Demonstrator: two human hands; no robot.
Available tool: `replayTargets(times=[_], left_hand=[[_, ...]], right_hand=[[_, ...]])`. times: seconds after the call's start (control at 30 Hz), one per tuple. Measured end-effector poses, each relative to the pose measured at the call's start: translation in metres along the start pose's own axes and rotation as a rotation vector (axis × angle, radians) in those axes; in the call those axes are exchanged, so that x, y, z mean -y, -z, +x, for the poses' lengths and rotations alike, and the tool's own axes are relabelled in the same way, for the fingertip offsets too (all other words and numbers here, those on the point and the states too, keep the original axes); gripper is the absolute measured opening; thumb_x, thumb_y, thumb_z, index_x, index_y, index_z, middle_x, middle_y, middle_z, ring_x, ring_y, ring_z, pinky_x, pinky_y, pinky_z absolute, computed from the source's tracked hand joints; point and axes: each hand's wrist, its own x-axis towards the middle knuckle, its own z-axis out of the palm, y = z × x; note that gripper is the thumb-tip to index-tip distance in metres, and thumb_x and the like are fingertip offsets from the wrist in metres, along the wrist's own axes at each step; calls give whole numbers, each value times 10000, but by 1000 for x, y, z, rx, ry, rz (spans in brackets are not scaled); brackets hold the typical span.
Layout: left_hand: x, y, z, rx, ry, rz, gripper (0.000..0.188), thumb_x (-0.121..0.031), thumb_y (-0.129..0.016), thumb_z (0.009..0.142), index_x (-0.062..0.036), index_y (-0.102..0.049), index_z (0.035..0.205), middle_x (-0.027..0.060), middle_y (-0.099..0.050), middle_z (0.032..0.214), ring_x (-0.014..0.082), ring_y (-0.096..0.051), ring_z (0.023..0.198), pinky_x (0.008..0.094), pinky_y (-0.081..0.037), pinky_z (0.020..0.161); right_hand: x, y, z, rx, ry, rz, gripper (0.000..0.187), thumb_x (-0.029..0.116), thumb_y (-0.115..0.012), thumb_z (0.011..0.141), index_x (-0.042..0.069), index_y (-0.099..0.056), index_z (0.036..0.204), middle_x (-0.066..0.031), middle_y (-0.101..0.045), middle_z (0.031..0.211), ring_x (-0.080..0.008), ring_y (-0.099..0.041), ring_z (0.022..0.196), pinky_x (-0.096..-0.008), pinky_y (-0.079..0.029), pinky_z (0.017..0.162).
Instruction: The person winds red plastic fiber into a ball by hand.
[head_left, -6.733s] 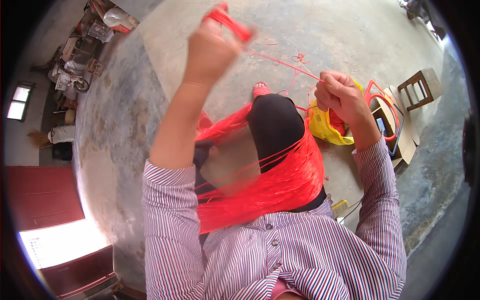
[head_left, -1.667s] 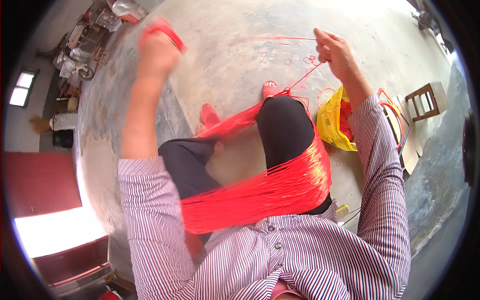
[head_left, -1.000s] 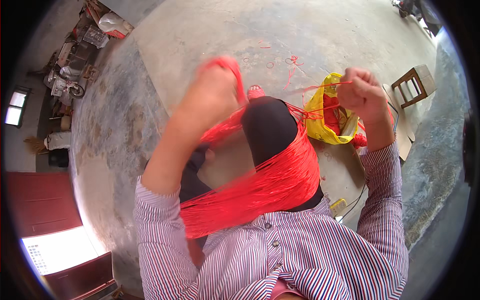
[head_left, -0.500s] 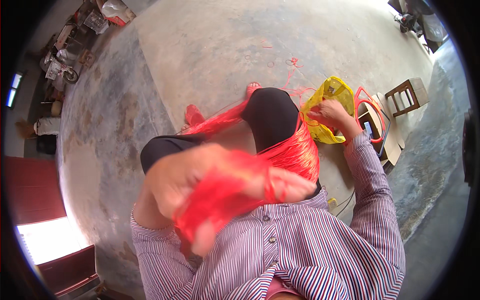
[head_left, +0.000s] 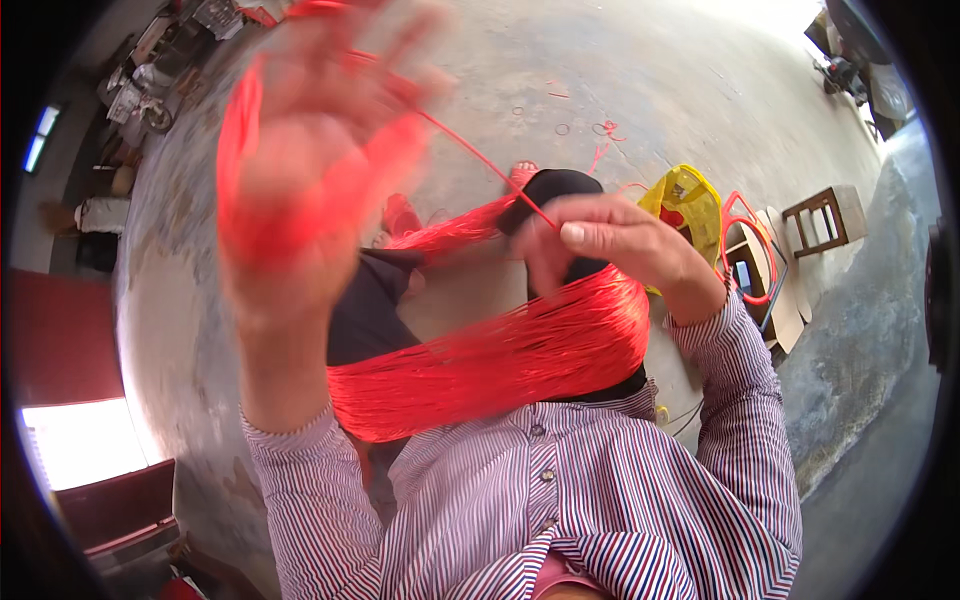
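My left hand (head_left: 310, 170) is raised at the upper left, smeared by motion. Red cord is wound around its palm and fingers, and the hand holds that bundle with its fingers partly spread. A taut red strand (head_left: 480, 160) runs from it down to my right hand (head_left: 625, 240), whose thumb and fingers are closed on the strand above my knee. A large hank of shiny red cord (head_left: 490, 360) is looped around both my legs, stretched across my lap and bunched at the right thigh.
To the right on the floor stand a yellow mesh bag (head_left: 690, 205) with something red inside, a red-rimmed round object (head_left: 745, 245) beside cardboard, and a small wooden stool (head_left: 825, 220). Red cord scraps (head_left: 608, 130) lie ahead of my feet. A parked motorbike (head_left: 155, 115) stands far left.
My left hand has risen from my lap to the upper left with the cord around it. My right hand has left the yellow bag and come to the strand over the knee.
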Motion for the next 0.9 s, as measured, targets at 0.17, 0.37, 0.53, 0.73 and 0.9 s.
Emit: replayTargets(times=[0.17,0.37,0.53,0.73,0.9], left_hand=[[-35,36,-37,433,430,1260,478,-130,-675,768,32,-525,1191,225,-574,1154,296,-579,1063,328,-468,877],[-44,29,-106,-355,63,559,566,-125,-743,741,20,-517,1240,176,-632,1157,280,-617,1066,361,-501,874],[-68,118,-75,-438,1,1255,598,-119,-736,763,65,-471,1267,178,-536,1318,321,-501,1243,352,-444,973],[-118,95,-143,89,1108,704,622,-73,-683,785,23,-438,1349,160,-497,1370,354,-473,1270,391,-445,971],[-133,177,-139,-576,162,-70,636,-83,-694,774,63,-405,1321,189,-520,1317,407,-462,1259,429,-433,1004]], right_hand=[[24,-16,15,47,-1,104,355,272,-470,990,5,-553,771,-13,-473,566,-104,-433,500,-259,-367,511],[1,-49,80,2,-5,320,359,287,-506,986,81,-489,692,45,-388,575,-49,-280,469,-246,-233,436],[5,-113,139,141,-118,163,396,325,-499,985,71,-520,682,34,-371,519,-75,-320,465,-257,-253,446],[-56,-138,237,338,10,143,392,401,-600,919,107,-553,664,29,-459,568,-80,-376,494,-244,-348,474],[-98,-142,286,247,-116,251,402,410,-644,891,113,-542,640,32,-461,579,-79,-389,509,-257,-364,485]])
